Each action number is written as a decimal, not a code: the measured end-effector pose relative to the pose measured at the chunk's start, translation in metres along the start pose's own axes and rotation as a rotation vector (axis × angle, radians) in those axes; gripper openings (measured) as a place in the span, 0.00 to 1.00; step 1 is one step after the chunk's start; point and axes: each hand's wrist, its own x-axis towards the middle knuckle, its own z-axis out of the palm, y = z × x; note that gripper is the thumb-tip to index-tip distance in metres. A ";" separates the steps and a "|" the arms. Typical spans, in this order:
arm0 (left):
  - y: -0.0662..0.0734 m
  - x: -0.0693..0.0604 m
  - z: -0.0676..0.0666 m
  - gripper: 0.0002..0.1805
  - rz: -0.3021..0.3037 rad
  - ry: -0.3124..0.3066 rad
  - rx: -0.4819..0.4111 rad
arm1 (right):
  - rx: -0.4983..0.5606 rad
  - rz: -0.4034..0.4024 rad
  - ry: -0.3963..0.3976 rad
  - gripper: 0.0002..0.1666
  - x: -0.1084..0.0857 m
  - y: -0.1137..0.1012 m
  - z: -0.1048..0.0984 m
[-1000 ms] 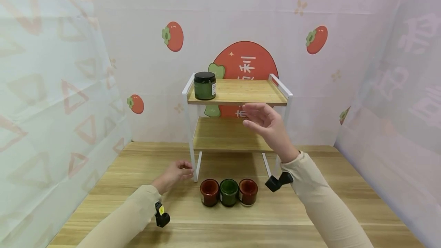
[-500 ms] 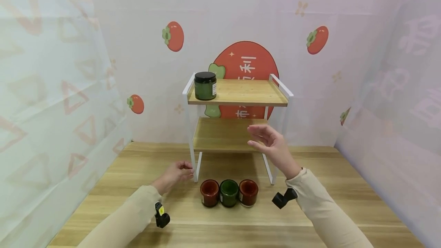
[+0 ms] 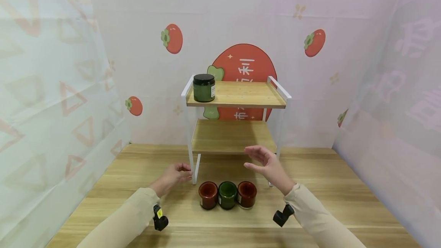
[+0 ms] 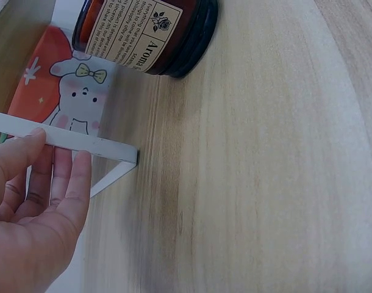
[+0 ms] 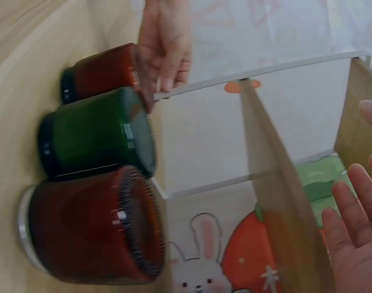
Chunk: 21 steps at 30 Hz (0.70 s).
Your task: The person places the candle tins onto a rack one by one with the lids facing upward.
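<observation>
A white-framed shelf rack (image 3: 248,94) with two wooden boards stands at the back of the table. My left hand (image 3: 173,176) holds its front left leg (image 4: 91,144) low down, thumb and fingertips against the bar. My right hand (image 3: 268,167), empty and with fingers loosely bent, hovers in front of the lower board's right part, apart from everything. Below it three glass jars stand in a touching row: a red jar (image 3: 208,198), a green jar (image 3: 227,198) and another red jar (image 5: 82,232). Their lids appear to be on the table side, their glass bases upward.
A green jar (image 3: 204,92) with a black lid stands upright at the upper board's left end. The lower board (image 3: 232,135) lies beneath it. Wood-grain table (image 3: 213,232) surrounds the rack, with printed cloth (image 3: 148,64) behind and at both sides.
My right hand has come down from the upper board's front edge to below the lower board's level. My left hand stays at the rack's leg, and the jars have not moved.
</observation>
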 end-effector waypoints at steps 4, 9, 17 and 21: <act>0.000 0.001 0.002 0.08 0.000 -0.004 -0.026 | -0.015 0.025 -0.017 0.27 -0.007 0.010 0.002; 0.002 0.001 0.003 0.07 0.000 0.005 -0.036 | -0.017 0.055 -0.044 0.28 -0.016 0.022 0.004; 0.002 0.000 0.002 0.07 -0.008 0.003 -0.038 | -0.059 0.160 -0.074 0.30 -0.031 0.042 0.005; 0.001 -0.001 0.003 0.07 -0.007 0.002 -0.037 | -0.069 0.181 -0.093 0.30 -0.038 0.048 0.006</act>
